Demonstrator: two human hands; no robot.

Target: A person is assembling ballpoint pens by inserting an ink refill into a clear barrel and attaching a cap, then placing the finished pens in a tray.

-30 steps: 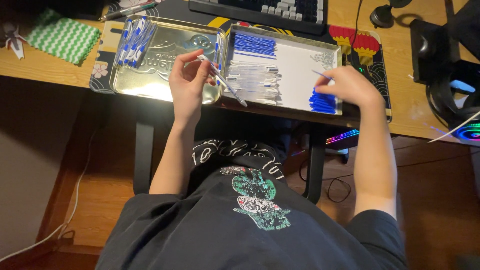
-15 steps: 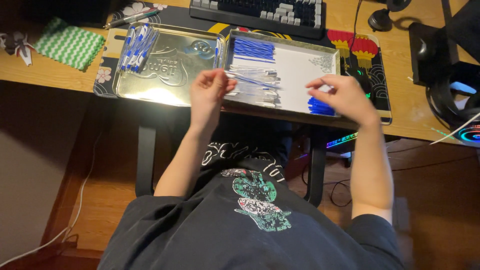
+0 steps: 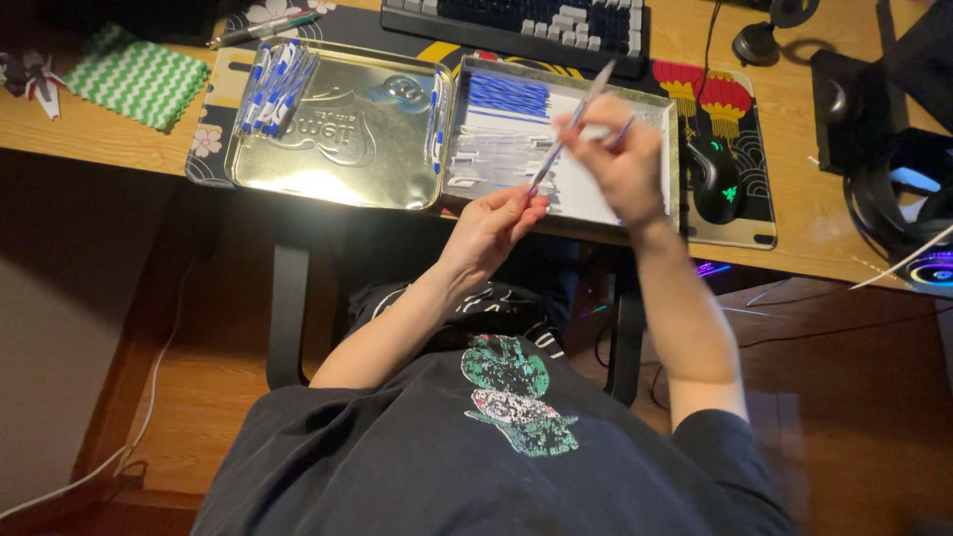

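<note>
I see my left hand (image 3: 493,220) pinching the low end of a thin pen (image 3: 566,127) while my right hand (image 3: 623,164) grips its middle, above the shiny metal tray (image 3: 667,149) at the table's (image 3: 814,223) near edge

My right hand (image 3: 623,164) covers the middle of the pen barrel (image 3: 566,137) I hold, and its upper end is blurred, so I cannot tell whether a tip sits there. A second thin piece (image 3: 622,131) pokes out between my fingers; most of it is hidden. My hands also hide part of the white-lined tin tray (image 3: 671,149) and the clear parts (image 3: 494,159) in it, which are too small and smeared to tell apart. The keyboard (image 3: 526,20) is cut off by the top edge. The headset (image 3: 918,174) runs out at the right edge. The tabletop (image 3: 814,213) hides my legs.
</note>
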